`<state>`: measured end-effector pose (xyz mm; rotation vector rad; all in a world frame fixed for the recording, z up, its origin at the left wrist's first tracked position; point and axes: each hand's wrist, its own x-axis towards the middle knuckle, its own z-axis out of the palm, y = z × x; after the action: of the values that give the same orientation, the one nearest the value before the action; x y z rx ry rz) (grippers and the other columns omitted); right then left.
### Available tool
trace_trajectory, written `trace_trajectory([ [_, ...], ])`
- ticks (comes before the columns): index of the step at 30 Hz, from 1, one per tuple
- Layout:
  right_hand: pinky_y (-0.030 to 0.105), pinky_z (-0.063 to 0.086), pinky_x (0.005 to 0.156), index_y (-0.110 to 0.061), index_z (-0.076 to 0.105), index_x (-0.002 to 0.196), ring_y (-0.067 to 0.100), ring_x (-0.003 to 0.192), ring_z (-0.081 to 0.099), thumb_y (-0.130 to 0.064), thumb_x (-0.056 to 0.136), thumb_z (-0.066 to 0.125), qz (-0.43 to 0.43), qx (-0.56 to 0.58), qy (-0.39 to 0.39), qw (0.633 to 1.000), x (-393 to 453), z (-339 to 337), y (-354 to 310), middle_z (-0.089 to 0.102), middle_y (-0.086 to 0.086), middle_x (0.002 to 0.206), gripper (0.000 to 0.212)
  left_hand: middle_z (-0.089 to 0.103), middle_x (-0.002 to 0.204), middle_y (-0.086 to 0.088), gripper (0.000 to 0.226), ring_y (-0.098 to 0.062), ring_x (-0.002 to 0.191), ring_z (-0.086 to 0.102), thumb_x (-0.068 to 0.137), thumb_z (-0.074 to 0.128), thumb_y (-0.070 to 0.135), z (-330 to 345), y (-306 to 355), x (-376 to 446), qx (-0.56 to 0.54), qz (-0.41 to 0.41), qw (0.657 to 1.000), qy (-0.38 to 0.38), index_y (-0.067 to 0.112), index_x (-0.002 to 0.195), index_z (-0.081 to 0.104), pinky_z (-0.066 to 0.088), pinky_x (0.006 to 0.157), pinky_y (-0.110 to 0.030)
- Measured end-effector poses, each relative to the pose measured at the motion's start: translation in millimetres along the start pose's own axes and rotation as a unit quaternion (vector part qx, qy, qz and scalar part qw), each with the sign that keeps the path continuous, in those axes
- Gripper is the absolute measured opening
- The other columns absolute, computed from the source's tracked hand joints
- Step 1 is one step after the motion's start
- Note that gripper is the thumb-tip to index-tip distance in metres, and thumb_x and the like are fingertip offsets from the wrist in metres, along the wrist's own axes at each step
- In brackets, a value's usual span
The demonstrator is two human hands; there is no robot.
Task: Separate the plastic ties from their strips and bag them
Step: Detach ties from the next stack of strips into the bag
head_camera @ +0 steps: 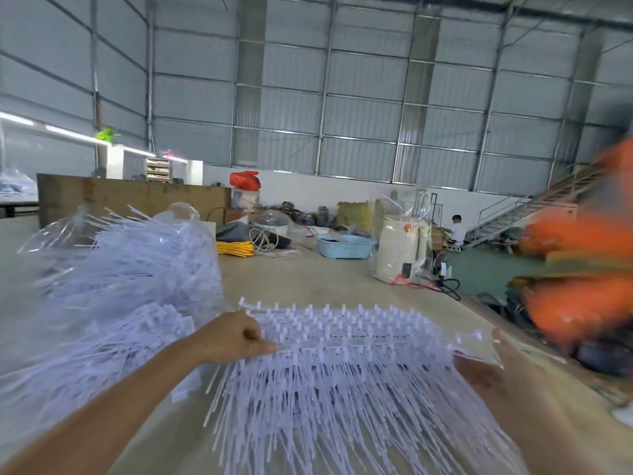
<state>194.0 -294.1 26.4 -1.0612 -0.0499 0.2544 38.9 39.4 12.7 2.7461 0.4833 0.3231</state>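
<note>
- The left hand (233, 337) curls its fingers (255, 346) tight on one end of the stacked strips of ties (342, 341).
- The right hand (486, 368) holds the other end, so the stack stays level above the worktop (325, 275).
- The right fingers are blurry; I cannot tell how they bend.
- A big pile of ties (137, 279) waits on the left.

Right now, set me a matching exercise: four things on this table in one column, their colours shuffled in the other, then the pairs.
Things:
1. bundle of ties held between the left hand and the right hand
2. basket
3. coiled cord
4. bag at the far wall

Colours:
A. yellow
B. red
C. white
D. light blue

Pairs: 1-C, 2-D, 3-A, 4-B
</note>
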Motion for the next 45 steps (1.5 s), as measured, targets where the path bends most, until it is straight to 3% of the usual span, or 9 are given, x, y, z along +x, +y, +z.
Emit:
trace_trajectory([
  [2, 0.039, 0.053, 0.071, -0.004, 0.041, 0.131, 0.035, 0.078, 0.06, -0.014, 0.091, 0.059, -0.136, -0.27, 0.077, 0.95, 6, -16, -5, 0.059, 0.029, 0.11, 0.044, 0.067, 0.073, -0.003, 0.035, -0.009, 0.067, 0.061, 0.079, 0.07, 0.048, 1, 1, -1, -0.018, -0.009, 1.0, -0.001, 0.016, 0.065, 0.065, 0.049, 0.07, -0.024],
  [6, 0.027, 0.041, 0.089, -0.017, 0.049, 0.124, 0.023, 0.114, 0.053, -0.043, 0.09, 0.055, -0.149, -0.815, 0.03, 0.56, 11, -36, -15, 0.054, 0.005, 0.129, 0.044, 0.062, 0.065, 0.002, 0.027, 0.0, 0.053, 0.056, 0.077, 0.077, 0.034, 0, 5, 1, -0.124, -0.047, 0.987, 0.091, 0.015, 0.064, 0.064, 0.04, 0.053, -0.011],
  [8, 0.025, 0.042, 0.091, -0.019, 0.05, 0.124, 0.016, 0.115, 0.053, -0.046, 0.091, 0.051, -0.14, -0.875, 0.006, 0.464, 7, -30, -19, 0.055, -0.001, 0.127, 0.042, 0.06, 0.067, -0.004, 0.022, -0.007, 0.056, 0.059, 0.082, 0.073, 0.022, -2, 10, 5, -0.249, -0.075, 0.955, 0.14, 0.007, 0.072, 0.061, 0.047, 0.056, -0.016],
  [15, 0.027, 0.041, 0.09, -0.019, 0.055, 0.126, 0.018, 0.108, 0.056, -0.037, 0.097, 0.042, -0.412, -0.612, -0.17, 0.653, -23, 86, 3, 0.061, 0.0, 0.123, 0.036, 0.066, 0.062, -0.003, 0.015, -0.018, 0.058, 0.068, 0.091, 0.058, 0.003, -6, 61, 12, -0.467, 0.024, 0.86, 0.204, 0.007, 0.079, 0.049, 0.056, 0.055, -0.022],
  [18, 0.035, 0.042, 0.094, -0.012, 0.053, 0.126, 0.024, 0.111, 0.054, -0.042, 0.097, 0.039, -0.398, -0.617, -0.291, 0.613, -16, 134, 27, 0.06, 0.008, 0.122, 0.044, 0.066, 0.061, -0.004, 0.014, -0.018, 0.057, 0.067, 0.092, 0.057, 0.007, 1, 71, 14, -0.447, 0.076, 0.861, 0.232, 0.01, 0.081, 0.049, 0.052, 0.052, -0.022],
  [22, 0.042, 0.048, 0.078, 0.0, 0.062, 0.091, 0.025, 0.077, 0.058, -0.027, 0.095, 0.052, -0.328, -0.571, -0.362, 0.659, 2, 158, 49, 0.065, 0.017, 0.089, 0.029, 0.058, 0.05, -0.002, 0.018, -0.013, 0.045, 0.053, 0.093, 0.057, 0.012, 22, 62, 19, -0.446, 0.044, 0.85, 0.276, 0.007, 0.077, 0.051, 0.041, 0.047, -0.023],
  [37, 0.03, 0.036, 0.064, -0.015, 0.067, 0.096, 0.026, 0.085, 0.059, -0.03, 0.096, 0.049, -0.405, -0.554, -0.329, 0.648, 24, 144, 103, 0.069, 0.007, 0.091, 0.023, 0.048, 0.037, 0.006, 0.038, -0.004, 0.036, 0.045, 0.095, 0.055, 0.023, 38, 59, 24, -0.301, -0.044, 0.919, 0.251, 0.019, 0.058, 0.048, 0.034, 0.044, -0.017],
  [41, 0.028, 0.029, 0.063, -0.016, 0.066, 0.09, 0.024, 0.084, 0.06, -0.034, 0.094, 0.05, -0.484, -0.567, -0.303, 0.594, 22, 145, 89, 0.069, 0.003, 0.089, 0.024, 0.05, 0.05, 0.001, 0.039, -0.012, 0.047, 0.046, 0.095, 0.052, 0.026, 21, 71, 20, -0.231, -0.046, 0.943, 0.236, 0.018, 0.057, 0.048, 0.033, 0.048, -0.022],
  [45, 0.03, 0.031, 0.078, -0.026, 0.065, 0.097, 0.019, 0.093, 0.061, -0.03, 0.095, 0.05, -0.536, -0.583, -0.281, 0.542, 17, 149, 77, 0.068, -0.006, 0.096, 0.016, 0.046, 0.045, -0.004, 0.037, -0.009, 0.032, 0.031, 0.095, 0.056, 0.02, 7, 72, 12, -0.481, -0.072, 0.863, 0.139, 0.01, 0.06, 0.046, 0.023, 0.036, -0.013],
])
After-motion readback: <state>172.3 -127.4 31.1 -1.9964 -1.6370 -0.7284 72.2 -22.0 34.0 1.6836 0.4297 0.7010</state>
